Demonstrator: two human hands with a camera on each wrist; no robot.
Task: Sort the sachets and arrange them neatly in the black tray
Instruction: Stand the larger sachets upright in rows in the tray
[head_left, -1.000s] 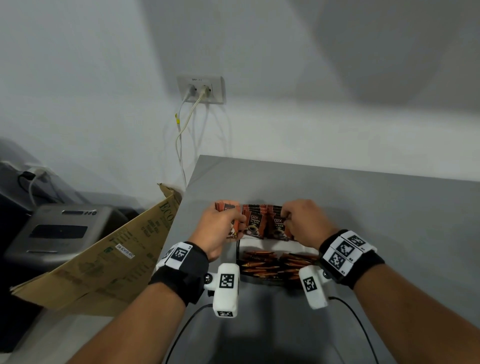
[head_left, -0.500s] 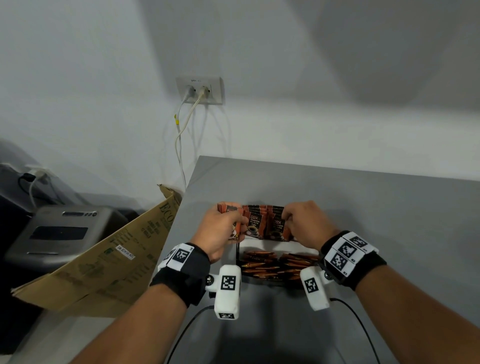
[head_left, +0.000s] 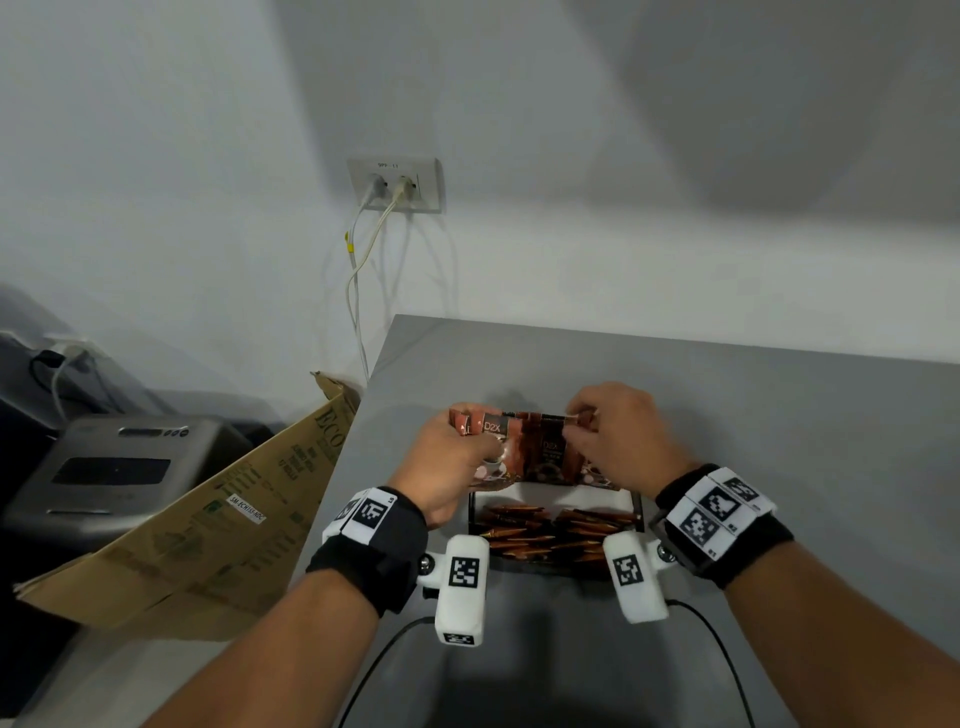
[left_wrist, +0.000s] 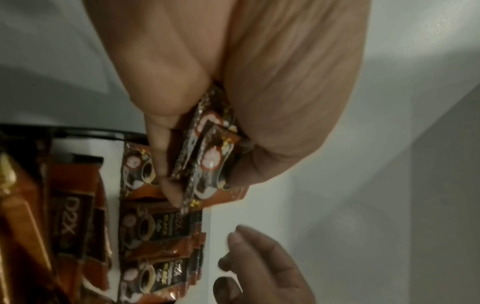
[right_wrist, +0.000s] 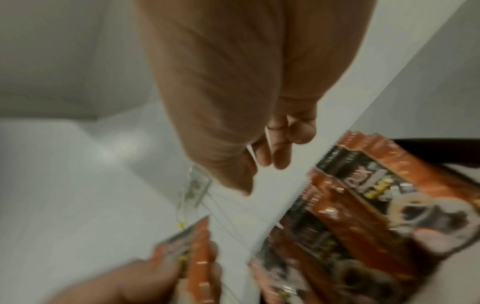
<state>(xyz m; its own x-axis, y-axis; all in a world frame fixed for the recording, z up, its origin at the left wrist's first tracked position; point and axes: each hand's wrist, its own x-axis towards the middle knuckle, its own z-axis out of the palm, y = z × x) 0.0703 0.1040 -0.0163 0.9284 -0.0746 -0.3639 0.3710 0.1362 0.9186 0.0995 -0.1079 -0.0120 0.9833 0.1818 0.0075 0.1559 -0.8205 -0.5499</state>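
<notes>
A black tray (head_left: 638, 512) sits on the grey table near my wrists. Orange-brown sachets (head_left: 550, 532) lie flat in its near part, and more D2X sachets (head_left: 550, 457) stand in a row in the far part. My left hand (head_left: 470, 436) pinches a few sachets (left_wrist: 207, 156) between thumb and fingers, just left of that row. My right hand (head_left: 576, 423) hovers at the row's top right. Its fingers (left_wrist: 259, 265) are loosely curled and hold nothing, a small gap away from the sachet edges (right_wrist: 363, 197).
The grey table (head_left: 779, 415) stretches right and back to the wall. A flattened cardboard box (head_left: 234, 509) leans off its left edge. A grey machine (head_left: 119, 467) stands beyond it. Cables hang from a wall socket (head_left: 397, 184).
My right hand has risen slightly at the top of the standing row. My left hand stays almost in place with its sachets.
</notes>
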